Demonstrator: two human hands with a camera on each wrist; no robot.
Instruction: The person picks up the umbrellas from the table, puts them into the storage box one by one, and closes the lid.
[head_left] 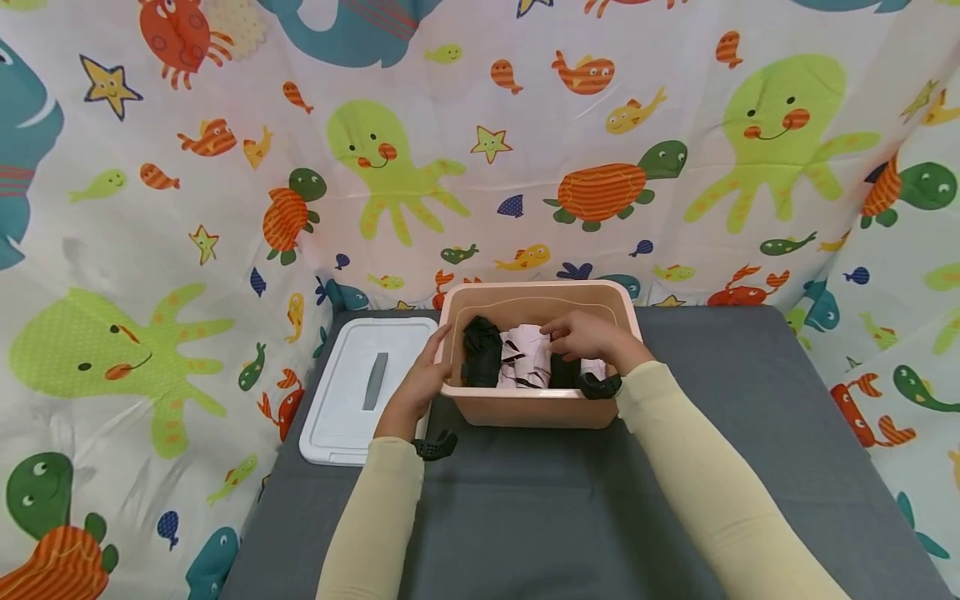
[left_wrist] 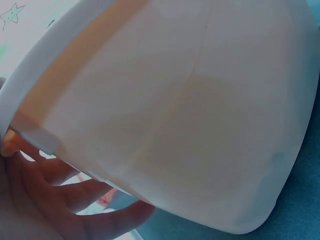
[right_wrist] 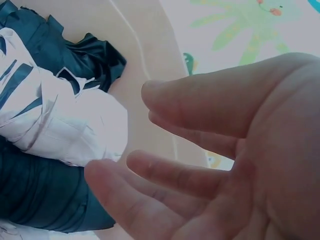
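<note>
A peach plastic storage bin point(head_left: 532, 411) holds a row of rolled fabric bundles, dark and pale pink by turns. At its left end my left hand point(head_left: 418, 385) holds the wall, thumb at the rim and fingers along the outside; in the left wrist view these fingers point(left_wrist: 82, 192) lie against the bin's side. My right hand point(head_left: 588, 337) hovers over the bundles with nothing between thumb and fingers. Close by its fingertips in the right wrist view is a pink bundle with dark straps point(right_wrist: 75, 117), between dark bundles point(right_wrist: 50, 187).
A white lid point(head_left: 337, 417) with a grey handle lies left of the bin, by my left forearm. Under both is a dark grey table cover point(head_left: 517, 517). A white curtain with printed sea animals point(head_left: 480, 217) hangs behind and at the sides.
</note>
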